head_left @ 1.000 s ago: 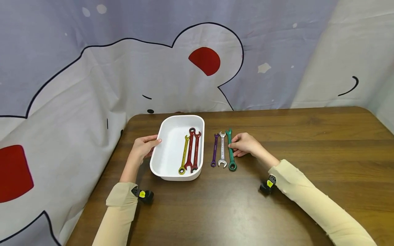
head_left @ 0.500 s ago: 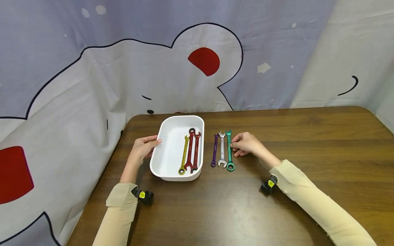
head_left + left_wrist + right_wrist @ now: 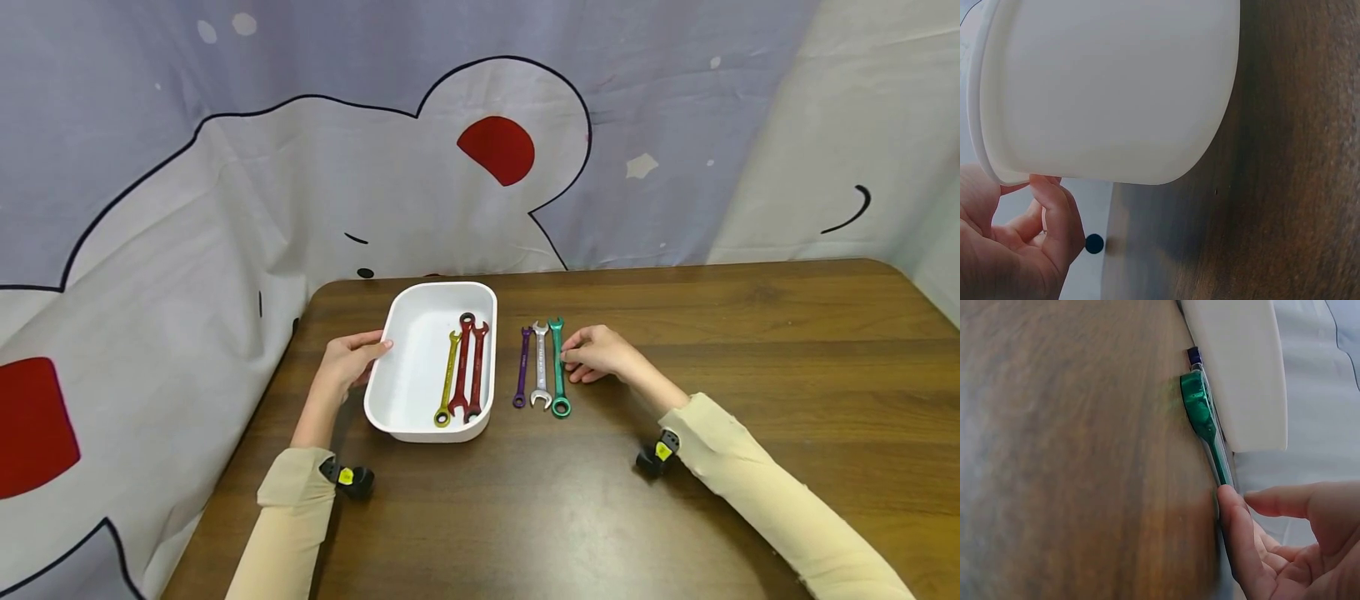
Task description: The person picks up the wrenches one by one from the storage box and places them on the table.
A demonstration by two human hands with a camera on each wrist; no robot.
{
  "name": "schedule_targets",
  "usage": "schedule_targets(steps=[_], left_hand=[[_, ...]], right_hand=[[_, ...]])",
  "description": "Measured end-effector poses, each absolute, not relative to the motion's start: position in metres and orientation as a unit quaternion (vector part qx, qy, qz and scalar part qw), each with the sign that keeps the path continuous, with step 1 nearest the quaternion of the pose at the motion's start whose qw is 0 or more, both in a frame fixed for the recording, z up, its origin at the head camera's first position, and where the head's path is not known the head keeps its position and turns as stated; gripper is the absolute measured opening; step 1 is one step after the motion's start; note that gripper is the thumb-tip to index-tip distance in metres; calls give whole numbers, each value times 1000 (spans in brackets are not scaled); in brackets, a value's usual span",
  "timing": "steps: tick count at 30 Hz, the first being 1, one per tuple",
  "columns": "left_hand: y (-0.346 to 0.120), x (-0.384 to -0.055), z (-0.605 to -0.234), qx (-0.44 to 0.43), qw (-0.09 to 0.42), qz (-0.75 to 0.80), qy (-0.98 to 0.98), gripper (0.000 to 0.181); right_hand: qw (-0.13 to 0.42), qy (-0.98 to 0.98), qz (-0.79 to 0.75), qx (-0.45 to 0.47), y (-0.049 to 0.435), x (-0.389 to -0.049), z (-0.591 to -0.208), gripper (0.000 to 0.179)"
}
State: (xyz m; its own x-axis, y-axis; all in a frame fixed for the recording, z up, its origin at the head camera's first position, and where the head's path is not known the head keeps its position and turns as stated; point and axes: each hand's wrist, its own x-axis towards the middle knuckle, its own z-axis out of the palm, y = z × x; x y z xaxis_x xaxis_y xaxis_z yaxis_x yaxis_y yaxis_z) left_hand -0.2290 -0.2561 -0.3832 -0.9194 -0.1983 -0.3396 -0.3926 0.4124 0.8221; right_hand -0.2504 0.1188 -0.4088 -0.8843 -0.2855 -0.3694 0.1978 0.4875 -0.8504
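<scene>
In the head view my left hand (image 3: 348, 364) grips the near-left side of a white plastic tray (image 3: 405, 367), thumb over the rim and fingers beneath it. Inside, a yellow wrench (image 3: 447, 379) and two red wrenches, one (image 3: 462, 367) beside the other (image 3: 477, 371), lie along the right side. To the tray's right a purple wrench (image 3: 522, 367), a silver wrench (image 3: 541, 362) and a green wrench (image 3: 558, 367) lie flat, side by side. My right hand (image 3: 596, 352) touches the green wrench's right edge with its fingertips; the right wrist view shows the thumb (image 3: 1279, 501) apart from the index finger.
Everything stands on a brown wooden table (image 3: 525, 517). A patterned cloth (image 3: 375, 183) hangs behind its back edge and along the left. Each wrist carries a small black camera, one on the left (image 3: 356, 481) and one on the right (image 3: 651, 461).
The green wrench has shifted slightly left, towards the silver one, and straightened beside it. My right thumb has drawn back from over it to its edge. My left hand and the tray stay put.
</scene>
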Motion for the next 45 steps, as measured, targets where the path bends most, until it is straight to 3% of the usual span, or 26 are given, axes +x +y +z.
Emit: schedule_targets(steps=[45], left_hand=[[-256,-229,-385,-174,93,517,833,52]], right_hand=[[246,809,-523,-105,96,-230,-376,36]])
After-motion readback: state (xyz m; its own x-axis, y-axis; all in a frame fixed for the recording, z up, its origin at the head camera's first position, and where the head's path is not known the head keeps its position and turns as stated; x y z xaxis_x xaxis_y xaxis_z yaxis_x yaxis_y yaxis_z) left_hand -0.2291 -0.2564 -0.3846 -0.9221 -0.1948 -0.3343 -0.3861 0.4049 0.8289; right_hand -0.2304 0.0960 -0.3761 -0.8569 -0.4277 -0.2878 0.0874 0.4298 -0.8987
